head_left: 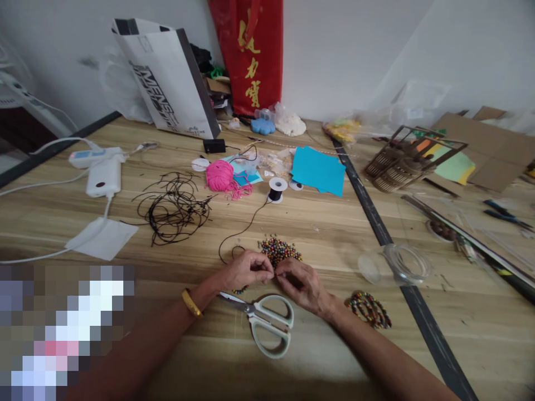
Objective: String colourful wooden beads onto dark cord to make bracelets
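My left hand (pixel 249 269) and my right hand (pixel 301 281) meet at the fingertips in front of a pile of multicoloured beads (pixel 281 250). Both hands are closed in a pinch; what lies between the fingers is too small to make out. A short beaded strand (pixel 240 290) shows under my left hand. Black cord runs from a spool (pixel 276 190) down to the table beside my left hand. Scissors (pixel 270 324) with pale handles lie just below my hands, blades pointing left. Several beaded bracelets (pixel 368 309) rest to the right of my right wrist.
A tangle of black cord (pixel 173 209) and a white power bank (pixel 104 177) are at the left. Pink yarn (pixel 220 175) and blue sheets (pixel 318 170) sit farther back. Rolls of clear tape (pixel 406 264) and a woven basket (pixel 393 170) are on the right.
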